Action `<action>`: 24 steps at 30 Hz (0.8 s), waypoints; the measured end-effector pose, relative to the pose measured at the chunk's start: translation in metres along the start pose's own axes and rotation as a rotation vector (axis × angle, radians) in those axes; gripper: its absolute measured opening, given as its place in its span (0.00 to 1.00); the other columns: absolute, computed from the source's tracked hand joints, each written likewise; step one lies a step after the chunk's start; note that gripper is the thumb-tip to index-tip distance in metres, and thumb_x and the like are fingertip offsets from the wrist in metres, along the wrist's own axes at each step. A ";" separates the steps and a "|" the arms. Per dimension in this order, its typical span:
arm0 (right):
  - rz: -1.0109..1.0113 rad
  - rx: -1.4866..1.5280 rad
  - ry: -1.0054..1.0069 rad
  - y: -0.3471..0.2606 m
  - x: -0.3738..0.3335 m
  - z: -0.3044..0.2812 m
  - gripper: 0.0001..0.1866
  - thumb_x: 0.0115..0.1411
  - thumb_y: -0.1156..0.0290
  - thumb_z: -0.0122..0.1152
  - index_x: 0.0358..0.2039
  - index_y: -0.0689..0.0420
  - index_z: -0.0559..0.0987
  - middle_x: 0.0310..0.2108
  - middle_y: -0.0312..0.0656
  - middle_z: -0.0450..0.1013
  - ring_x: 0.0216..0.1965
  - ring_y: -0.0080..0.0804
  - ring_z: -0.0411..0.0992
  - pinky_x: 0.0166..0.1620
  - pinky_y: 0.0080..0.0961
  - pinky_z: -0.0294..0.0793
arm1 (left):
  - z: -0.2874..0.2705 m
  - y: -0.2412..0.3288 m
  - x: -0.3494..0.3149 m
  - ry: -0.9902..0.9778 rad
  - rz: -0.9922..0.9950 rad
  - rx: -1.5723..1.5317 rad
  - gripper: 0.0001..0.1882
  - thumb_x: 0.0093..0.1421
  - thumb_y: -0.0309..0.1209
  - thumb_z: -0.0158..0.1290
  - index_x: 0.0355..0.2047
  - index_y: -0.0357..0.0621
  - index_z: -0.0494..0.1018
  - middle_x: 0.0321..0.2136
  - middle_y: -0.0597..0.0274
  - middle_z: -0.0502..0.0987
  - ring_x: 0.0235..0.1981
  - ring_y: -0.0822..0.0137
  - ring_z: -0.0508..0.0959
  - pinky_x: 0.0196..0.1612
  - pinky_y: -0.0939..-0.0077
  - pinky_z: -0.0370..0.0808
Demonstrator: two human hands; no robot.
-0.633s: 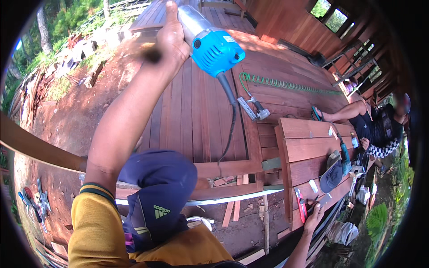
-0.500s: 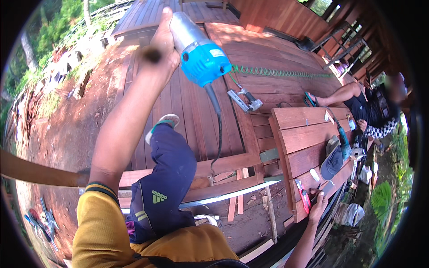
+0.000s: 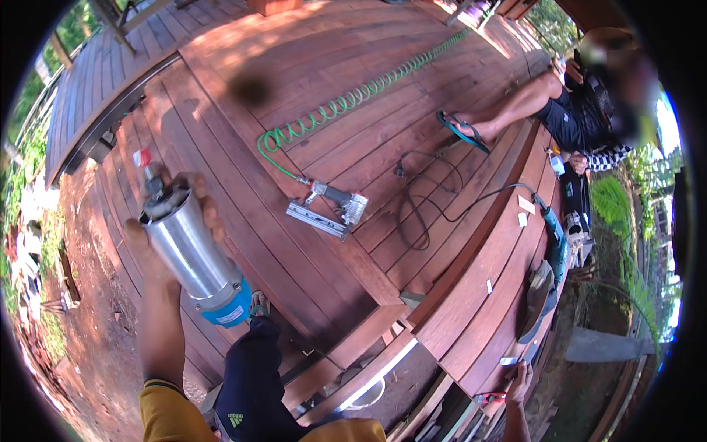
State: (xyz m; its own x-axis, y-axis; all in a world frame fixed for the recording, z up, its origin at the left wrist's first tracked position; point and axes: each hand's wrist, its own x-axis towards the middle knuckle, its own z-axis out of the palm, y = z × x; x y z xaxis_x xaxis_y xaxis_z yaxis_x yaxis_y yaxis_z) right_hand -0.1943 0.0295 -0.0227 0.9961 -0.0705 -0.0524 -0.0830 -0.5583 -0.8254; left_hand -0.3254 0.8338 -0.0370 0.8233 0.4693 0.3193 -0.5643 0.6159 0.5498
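Observation:
My left hand (image 3: 210,210) is wrapped round the silver body of a trim router (image 3: 193,247). The router is tilted, its blue motor cap (image 3: 232,306) toward me and its red-tipped bit (image 3: 142,158) pointing up and away. At lower right, my right hand (image 3: 520,381) is at the near edge of the plank surface (image 3: 460,313), fingers curled. By its fingertips lies a small pale blue-white flat piece (image 3: 508,361); whatever is inside the grip is hidden. Beside that hand is a red-handled tool (image 3: 489,398), partly seen.
On the deck lies a nail gun (image 3: 335,208) with a coiled green air hose (image 3: 361,96). A black cord (image 3: 412,214) loops nearby. A teal power tool (image 3: 554,230) and a dark cap (image 3: 536,302) are on the planks. A seated person (image 3: 589,110) is at far right.
The router has come down and turned, so its bit end now points up and away. The view has shifted toward the deck and nail gun. My right hand remains by the plank edge.

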 end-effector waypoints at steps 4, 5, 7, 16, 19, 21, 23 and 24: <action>-0.072 -0.473 0.149 -0.016 -0.005 0.020 0.25 0.76 0.49 0.54 0.38 0.62 0.80 0.25 0.39 0.74 0.25 0.34 0.72 0.30 0.38 0.67 | -0.008 0.027 0.010 0.047 -0.129 0.085 0.38 0.55 0.55 0.74 0.56 0.55 0.67 0.50 0.48 0.73 0.41 0.47 0.83 0.37 0.48 0.87; -0.027 -0.585 0.087 -0.021 -0.005 0.022 0.27 0.75 0.48 0.52 0.42 0.63 0.81 0.26 0.49 0.76 0.27 0.45 0.75 0.33 0.45 0.70 | -0.004 0.034 0.006 0.126 -0.121 0.271 0.43 0.55 0.61 0.72 0.62 0.58 0.66 0.48 0.52 0.72 0.37 0.53 0.82 0.33 0.56 0.86; -0.038 -0.541 0.105 -0.025 -0.007 0.029 0.26 0.75 0.49 0.50 0.42 0.63 0.81 0.26 0.56 0.75 0.28 0.50 0.76 0.34 0.47 0.71 | 0.005 0.045 0.001 0.327 -0.154 0.352 0.44 0.55 0.60 0.72 0.62 0.53 0.66 0.44 0.52 0.75 0.34 0.54 0.83 0.30 0.59 0.86; 0.141 -0.681 -0.030 -0.036 0.001 0.029 0.25 0.76 0.48 0.49 0.44 0.58 0.82 0.26 0.54 0.77 0.28 0.53 0.78 0.34 0.48 0.74 | 0.014 0.049 0.013 0.259 -0.209 0.540 0.50 0.47 0.54 0.79 0.64 0.55 0.65 0.44 0.48 0.80 0.35 0.59 0.85 0.36 0.63 0.87; 0.304 -0.521 -0.110 -0.084 0.014 0.030 0.23 0.76 0.53 0.49 0.36 0.60 0.80 0.23 0.48 0.78 0.24 0.44 0.79 0.32 0.42 0.77 | 0.015 0.039 0.022 0.310 -0.248 0.564 0.50 0.44 0.53 0.81 0.60 0.51 0.65 0.44 0.49 0.81 0.35 0.60 0.85 0.38 0.64 0.87; 0.251 -0.727 0.161 -0.136 0.016 0.053 0.23 0.78 0.56 0.48 0.36 0.62 0.81 0.23 0.46 0.80 0.27 0.35 0.82 0.31 0.36 0.79 | 0.012 0.033 0.030 0.333 -0.218 0.625 0.48 0.43 0.54 0.82 0.55 0.49 0.65 0.43 0.51 0.81 0.35 0.60 0.85 0.38 0.64 0.86; -0.084 -0.485 0.345 -0.195 0.010 0.112 0.23 0.79 0.56 0.49 0.47 0.64 0.83 0.27 0.46 0.82 0.27 0.33 0.82 0.31 0.35 0.79 | 0.008 0.024 0.036 0.394 -0.199 0.676 0.45 0.43 0.51 0.83 0.50 0.49 0.65 0.44 0.50 0.82 0.39 0.64 0.82 0.43 0.69 0.82; -0.163 -0.269 0.345 -0.221 0.005 0.161 0.22 0.79 0.58 0.48 0.54 0.64 0.81 0.32 0.46 0.83 0.28 0.33 0.82 0.33 0.34 0.81 | 0.005 0.018 0.038 0.426 -0.188 0.723 0.44 0.43 0.50 0.82 0.50 0.48 0.66 0.45 0.51 0.81 0.39 0.65 0.81 0.43 0.71 0.81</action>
State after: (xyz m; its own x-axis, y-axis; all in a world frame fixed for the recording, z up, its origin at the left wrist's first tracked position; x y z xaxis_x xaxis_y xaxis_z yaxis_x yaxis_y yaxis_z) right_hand -0.1667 0.2856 0.0691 0.9328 -0.2096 0.2931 0.0234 -0.7763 -0.6299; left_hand -0.3043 0.8599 -0.0113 0.7242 0.6866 -0.0633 -0.1242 0.2203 0.9675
